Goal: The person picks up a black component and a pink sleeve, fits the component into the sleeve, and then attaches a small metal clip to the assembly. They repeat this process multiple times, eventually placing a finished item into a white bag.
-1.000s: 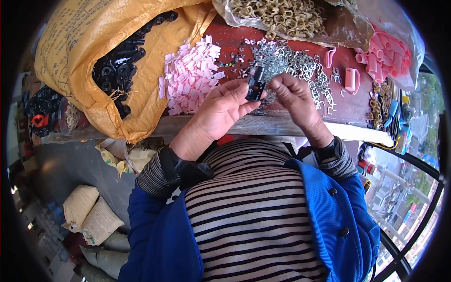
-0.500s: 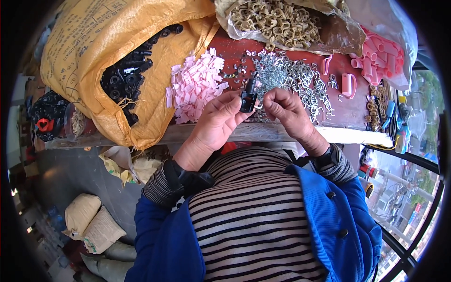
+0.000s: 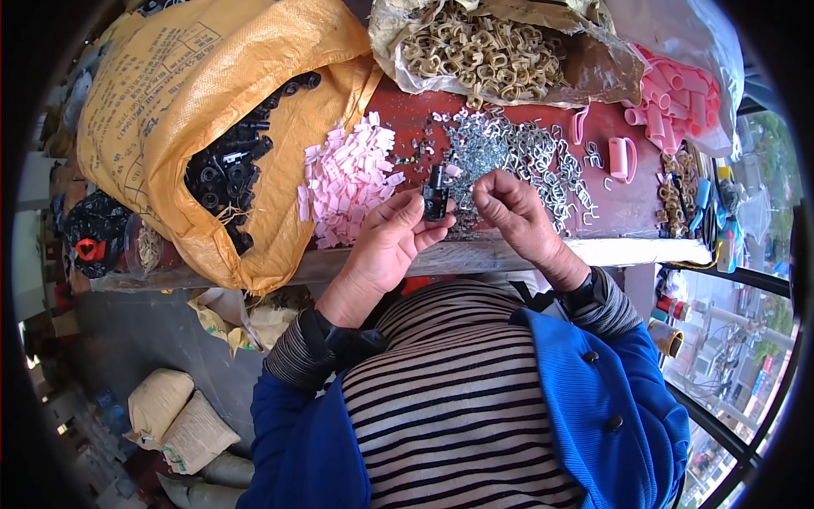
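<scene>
My left hand (image 3: 381, 250) grips a black plastic fitting (image 3: 436, 202) with a narrow round neck pointing up, between thumb and fingers. Just to its right is my right hand (image 3: 527, 222), its thumb and forefinger pinched together. Whatever may be between those fingertips is too small to make out, and they are apart from the fitting. Beyond my hands lie a heap of small pale pink plastic pieces (image 3: 346, 182), a pile of tiny silvery metal parts (image 3: 476, 151) and many bent metal hooks (image 3: 551, 170).
A yellow woven sack (image 3: 161, 119) at left opens onto black plastic fittings (image 3: 222, 178). At the back, tan loops (image 3: 487, 55) fill an open bag. Pink tubes (image 3: 674, 97) and a pink looped piece (image 3: 621, 159) are at right. The table's wooden front edge (image 3: 593, 252) runs below my wrists.
The black fitting has turned more upright in my left hand and sits slightly lower. My right hand stays pinched close by. The whole view has shifted a little.
</scene>
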Action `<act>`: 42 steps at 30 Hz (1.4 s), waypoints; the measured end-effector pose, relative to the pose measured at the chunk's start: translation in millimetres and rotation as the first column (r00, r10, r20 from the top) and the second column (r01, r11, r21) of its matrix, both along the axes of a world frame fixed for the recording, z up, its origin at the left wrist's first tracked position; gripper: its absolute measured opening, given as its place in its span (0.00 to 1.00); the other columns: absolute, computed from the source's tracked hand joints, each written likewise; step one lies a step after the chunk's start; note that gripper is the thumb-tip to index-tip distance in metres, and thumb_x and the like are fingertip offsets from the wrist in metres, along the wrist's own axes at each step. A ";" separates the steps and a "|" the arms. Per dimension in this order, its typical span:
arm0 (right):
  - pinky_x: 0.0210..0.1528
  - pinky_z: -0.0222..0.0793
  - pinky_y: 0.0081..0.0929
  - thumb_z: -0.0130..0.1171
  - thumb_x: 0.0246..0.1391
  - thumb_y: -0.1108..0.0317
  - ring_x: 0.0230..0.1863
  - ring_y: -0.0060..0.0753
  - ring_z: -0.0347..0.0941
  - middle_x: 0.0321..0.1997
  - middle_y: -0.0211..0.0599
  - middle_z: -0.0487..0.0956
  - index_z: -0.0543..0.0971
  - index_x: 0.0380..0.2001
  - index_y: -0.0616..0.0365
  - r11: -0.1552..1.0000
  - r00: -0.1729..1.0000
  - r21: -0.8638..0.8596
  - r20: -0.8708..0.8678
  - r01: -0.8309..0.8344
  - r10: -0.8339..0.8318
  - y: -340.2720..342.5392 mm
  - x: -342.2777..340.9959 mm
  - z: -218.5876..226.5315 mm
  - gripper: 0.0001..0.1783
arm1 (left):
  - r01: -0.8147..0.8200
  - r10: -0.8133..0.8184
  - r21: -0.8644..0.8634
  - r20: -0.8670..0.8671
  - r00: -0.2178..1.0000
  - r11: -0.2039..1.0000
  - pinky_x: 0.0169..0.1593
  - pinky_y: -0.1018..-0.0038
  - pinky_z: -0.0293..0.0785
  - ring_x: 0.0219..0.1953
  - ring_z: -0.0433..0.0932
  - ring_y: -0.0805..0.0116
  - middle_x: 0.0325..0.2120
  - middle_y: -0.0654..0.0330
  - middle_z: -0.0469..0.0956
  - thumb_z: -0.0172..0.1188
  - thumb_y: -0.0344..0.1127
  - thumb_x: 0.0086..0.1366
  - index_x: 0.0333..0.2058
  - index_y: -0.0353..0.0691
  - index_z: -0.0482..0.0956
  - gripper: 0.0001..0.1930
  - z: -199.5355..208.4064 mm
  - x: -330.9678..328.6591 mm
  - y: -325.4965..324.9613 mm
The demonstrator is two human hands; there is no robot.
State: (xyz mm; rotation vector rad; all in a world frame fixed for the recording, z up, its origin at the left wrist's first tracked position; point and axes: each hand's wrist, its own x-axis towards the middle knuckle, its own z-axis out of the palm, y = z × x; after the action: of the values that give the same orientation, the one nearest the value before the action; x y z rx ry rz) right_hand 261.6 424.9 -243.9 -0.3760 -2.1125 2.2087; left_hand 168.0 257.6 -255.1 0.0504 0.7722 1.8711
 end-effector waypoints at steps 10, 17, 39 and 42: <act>0.34 0.61 0.26 0.51 0.44 0.74 0.30 0.34 0.63 0.29 0.37 0.66 0.67 0.25 0.60 0.737 0.890 0.661 -0.412 0.144 0.196 -5.8 -1.9 12.4 0.04 | 0.066 -0.064 -0.031 0.080 0.995 0.997 0.41 0.76 0.70 0.37 0.72 0.69 0.35 0.59 0.71 0.46 0.32 0.59 0.40 0.36 0.68 0.11 2.2 9.1 0.3; 0.34 0.59 0.27 0.55 0.37 0.77 0.31 0.36 0.63 0.30 0.38 0.66 0.68 0.26 0.59 0.540 0.863 0.813 -0.420 0.219 0.282 -12.7 1.0 20.6 0.09 | 0.070 -0.067 -0.034 0.075 0.995 0.997 0.41 0.78 0.70 0.36 0.71 0.73 0.35 0.60 0.71 0.48 0.31 0.58 0.39 0.35 0.69 0.11 3.3 14.9 -2.5; 0.39 0.60 0.30 0.60 0.35 0.75 0.37 0.37 0.63 0.33 0.38 0.65 0.70 0.25 0.59 0.490 0.871 0.868 -0.299 0.079 0.390 -15.9 -14.0 9.3 0.11 | 0.037 -0.069 -0.225 -0.136 0.988 0.974 0.36 0.82 0.71 0.32 0.71 0.78 0.31 0.64 0.73 0.53 0.34 0.56 0.39 0.35 0.70 0.14 -10.7 2.8 -4.8; 0.39 0.60 0.31 0.60 0.35 0.73 0.37 0.37 0.63 0.33 0.39 0.65 0.70 0.25 0.59 0.528 0.867 0.845 -0.327 0.090 0.376 -14.4 -15.3 6.3 0.11 | 0.013 -0.060 -0.209 -0.219 0.974 0.978 0.36 0.82 0.71 0.33 0.72 0.77 0.32 0.63 0.73 0.52 0.34 0.56 0.41 0.34 0.70 0.14 -11.2 2.8 -4.0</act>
State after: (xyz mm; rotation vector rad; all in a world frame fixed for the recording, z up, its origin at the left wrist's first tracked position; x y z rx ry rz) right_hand 246.3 410.5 -237.6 0.4084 -2.5889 0.8599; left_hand 170.8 253.5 -266.2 0.1452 1.1107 1.7593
